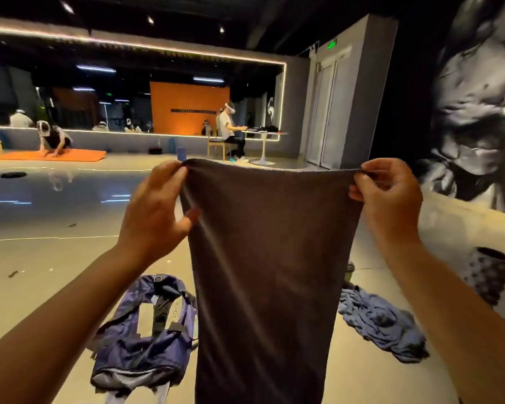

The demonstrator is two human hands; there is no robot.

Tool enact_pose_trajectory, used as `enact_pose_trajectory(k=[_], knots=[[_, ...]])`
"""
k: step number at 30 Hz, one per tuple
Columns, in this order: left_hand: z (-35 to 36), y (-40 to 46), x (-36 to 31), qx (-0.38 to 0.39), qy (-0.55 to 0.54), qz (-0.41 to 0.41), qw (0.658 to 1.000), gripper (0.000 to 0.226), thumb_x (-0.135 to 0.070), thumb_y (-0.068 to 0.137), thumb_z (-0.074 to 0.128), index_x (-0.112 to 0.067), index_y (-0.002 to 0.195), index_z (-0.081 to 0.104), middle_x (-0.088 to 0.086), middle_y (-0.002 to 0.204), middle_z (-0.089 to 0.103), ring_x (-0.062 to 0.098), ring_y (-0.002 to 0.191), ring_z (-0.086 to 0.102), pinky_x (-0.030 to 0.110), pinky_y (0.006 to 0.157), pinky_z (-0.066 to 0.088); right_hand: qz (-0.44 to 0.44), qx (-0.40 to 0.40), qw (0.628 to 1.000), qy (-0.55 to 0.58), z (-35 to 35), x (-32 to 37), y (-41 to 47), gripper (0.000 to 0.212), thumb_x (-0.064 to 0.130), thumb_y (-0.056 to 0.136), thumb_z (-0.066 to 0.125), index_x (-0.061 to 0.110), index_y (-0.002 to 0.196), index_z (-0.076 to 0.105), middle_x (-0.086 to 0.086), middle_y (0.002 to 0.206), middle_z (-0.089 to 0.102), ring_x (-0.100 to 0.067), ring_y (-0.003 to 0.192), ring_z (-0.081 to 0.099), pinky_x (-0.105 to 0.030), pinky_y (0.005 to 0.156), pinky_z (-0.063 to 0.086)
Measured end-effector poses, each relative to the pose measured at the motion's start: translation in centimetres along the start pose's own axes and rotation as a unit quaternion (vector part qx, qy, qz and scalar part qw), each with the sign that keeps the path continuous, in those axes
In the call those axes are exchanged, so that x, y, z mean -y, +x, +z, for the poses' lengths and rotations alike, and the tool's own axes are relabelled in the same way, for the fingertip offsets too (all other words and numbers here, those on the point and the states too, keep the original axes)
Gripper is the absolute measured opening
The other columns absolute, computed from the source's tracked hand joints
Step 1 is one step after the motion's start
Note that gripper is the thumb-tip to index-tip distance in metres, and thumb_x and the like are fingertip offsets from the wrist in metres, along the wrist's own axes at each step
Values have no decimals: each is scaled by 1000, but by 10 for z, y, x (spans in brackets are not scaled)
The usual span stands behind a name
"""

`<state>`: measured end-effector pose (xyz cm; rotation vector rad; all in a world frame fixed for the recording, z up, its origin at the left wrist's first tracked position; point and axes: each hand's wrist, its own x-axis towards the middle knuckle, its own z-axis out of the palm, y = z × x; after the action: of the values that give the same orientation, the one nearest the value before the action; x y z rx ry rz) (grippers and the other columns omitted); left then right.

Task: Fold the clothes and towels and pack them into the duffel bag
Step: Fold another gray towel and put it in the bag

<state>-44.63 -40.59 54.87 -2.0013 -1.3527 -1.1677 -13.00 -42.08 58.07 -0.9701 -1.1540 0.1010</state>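
A dark brown towel (263, 272) hangs full length in front of me, held up by its two top corners. My left hand (155, 205) pinches the top left corner and my right hand (388, 196) pinches the top right corner. Below on the floor, a navy duffel bag (140, 339) lies to the left, partly hidden behind the towel. A crumpled blue garment (382, 322) lies on the floor to the right. A dark patterned cloth (490, 272) sits further right by the wall ledge.
The pale floor (41, 258) stretches ahead. A person sits at a round white table (264, 141) in the distance, and another kneels on an orange mat (50, 155) at the far left. A wall with a large mural (478, 97) runs along the right.
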Motion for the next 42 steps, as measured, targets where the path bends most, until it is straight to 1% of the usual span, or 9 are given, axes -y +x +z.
enact_pose_trajectory(k=[3, 7, 10, 13, 18, 26, 31, 35, 42], knots=[[3, 3, -1, 15, 66, 8, 998, 79, -21, 71, 81, 3, 136, 44, 18, 142, 37, 44, 124, 42, 63, 99, 40, -98, 21, 994, -55, -7, -1, 4, 31, 0, 90, 58, 28, 86, 48, -9, 90, 61, -28, 87, 67, -40, 80, 58], [29, 10, 9, 17, 113, 32, 993, 77, -28, 73, 80, 5, 135, 46, 18, 143, 37, 46, 121, 49, 66, 106, 29, -203, 81, 958, -187, -6, -26, 9, 17, -12, 84, 59, 2, 88, 67, -17, 94, 66, -21, 89, 59, -2, 86, 40], [74, 14, 25, 30, 111, 30, 993, 73, -41, 78, 58, 4, 134, 47, 19, 142, 40, 42, 117, 52, 62, 106, 26, -202, 128, 936, -257, 9, -68, 13, 19, -5, 88, 55, -2, 101, 69, -18, 107, 63, -27, 98, 58, 6, 88, 27], [133, 14, 38, 57, 85, 37, 994, 73, -44, 77, 42, 4, 131, 49, 19, 137, 44, 34, 117, 43, 62, 102, 33, -165, 176, 924, -297, 30, -123, 14, 28, -4, 88, 56, -2, 114, 64, -14, 122, 56, -21, 109, 52, 1, 92, 25], [249, 2, 59, 149, 57, 1, 987, 72, -28, 73, 79, 4, 131, 51, 22, 131, 49, 42, 109, 56, 63, 101, 37, -32, 267, 901, -342, 67, -226, 11, 46, 7, 93, 57, 5, 138, 48, -7, 140, 43, -19, 126, 40, -3, 93, 17], [419, -45, 87, 316, -7, -70, 946, 73, -38, 86, 65, -9, 145, 34, 12, 148, 30, 35, 122, 43, 43, 106, 33, 142, 353, 852, -359, 120, -403, -8, 52, 16, 94, 57, 11, 143, 40, -8, 143, 40, -24, 128, 45, -36, 106, 37], [490, -81, 106, 357, -42, -99, 928, 72, -31, 85, 67, -5, 144, 35, 16, 146, 31, 41, 118, 48, 48, 101, 41, 163, 374, 843, -351, 141, -477, -29, 53, 15, 94, 55, 14, 145, 38, -6, 146, 36, -23, 131, 42, -31, 106, 35], [523, -88, 121, 287, -79, -103, 949, 68, -24, 87, 66, -2, 144, 36, 18, 144, 33, 37, 123, 43, 45, 103, 38, 108, 341, 863, -357, 144, -504, -29, 56, 13, 93, 55, 13, 146, 35, -2, 148, 32, -4, 125, 32, -7, 98, 25], [524, -192, 123, 355, -120, 4, 927, 54, -30, 88, 44, 1, 132, 52, 21, 130, 51, 38, 114, 50, 51, 91, 44, 114, 438, 812, -367, 90, -531, -108, 45, 12, 92, 58, 15, 137, 50, -3, 140, 45, -17, 128, 42, -21, 98, 30]])
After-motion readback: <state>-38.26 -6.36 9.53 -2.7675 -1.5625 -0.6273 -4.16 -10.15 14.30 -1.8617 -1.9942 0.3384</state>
